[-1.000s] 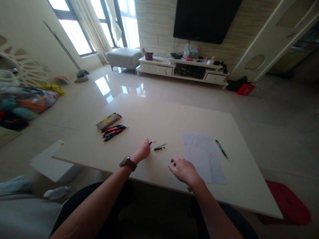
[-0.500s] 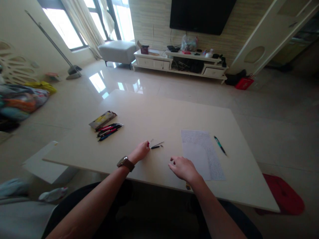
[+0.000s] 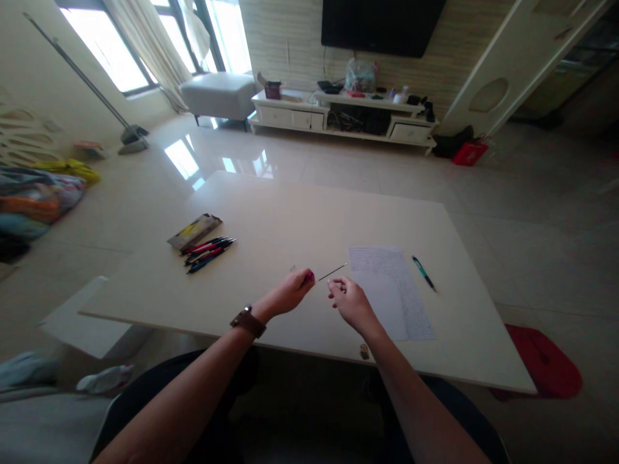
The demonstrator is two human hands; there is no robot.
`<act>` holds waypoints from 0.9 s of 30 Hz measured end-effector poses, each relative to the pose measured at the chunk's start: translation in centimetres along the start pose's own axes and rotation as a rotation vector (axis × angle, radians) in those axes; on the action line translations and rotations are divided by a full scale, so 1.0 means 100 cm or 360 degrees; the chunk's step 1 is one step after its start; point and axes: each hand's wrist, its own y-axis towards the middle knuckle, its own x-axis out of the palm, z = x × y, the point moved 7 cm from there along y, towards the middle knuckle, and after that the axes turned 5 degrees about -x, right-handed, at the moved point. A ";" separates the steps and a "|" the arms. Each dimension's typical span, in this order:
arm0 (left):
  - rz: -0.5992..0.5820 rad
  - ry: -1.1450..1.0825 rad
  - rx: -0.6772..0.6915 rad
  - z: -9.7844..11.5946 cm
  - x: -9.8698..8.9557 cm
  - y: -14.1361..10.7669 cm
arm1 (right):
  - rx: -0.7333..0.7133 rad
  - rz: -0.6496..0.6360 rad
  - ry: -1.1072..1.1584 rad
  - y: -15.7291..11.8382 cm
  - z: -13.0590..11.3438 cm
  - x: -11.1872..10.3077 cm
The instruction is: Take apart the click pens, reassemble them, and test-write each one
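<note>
My left hand [image 3: 290, 293], wearing a brown-strapped watch, is closed around a small magenta pen part [image 3: 308, 277] that shows at its fingers. A thin dark pen refill [image 3: 333, 272] points up and right between my hands, its lower end close to my left fingertips; whether they touch it I cannot tell. Just right of the refill, my right hand [image 3: 353, 303] has thumb and fingers pinched together. What they hold, if anything, is too small to make out. A tiny clear piece [image 3: 293, 267] lies behind my left hand.
On the white table [image 3: 290, 212], several pens [image 3: 207, 254] lie beside a pen box [image 3: 196, 232] at left. A written sheet with a blank paper [image 3: 382, 303] lies at right, then a green-and-black pen [image 3: 424, 274]. A red stool [image 3: 546, 361] stands beyond the right edge.
My left hand has moved right with the magenta part. The refill has shifted right. My right hand has come closer and its fingers have closed. The short black piece no longer shows.
</note>
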 end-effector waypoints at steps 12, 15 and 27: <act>-0.0155 -0.0068 0.0058 0.016 0.006 -0.010 | -0.0364 0.0510 0.0678 0.003 -0.024 -0.022; -0.0155 -0.0048 0.0077 0.017 0.005 -0.012 | -0.0369 0.0483 0.0687 0.005 -0.023 -0.016; -0.0122 -0.0015 0.0116 0.021 -0.001 -0.013 | -0.0323 0.0442 0.0802 0.004 -0.021 -0.012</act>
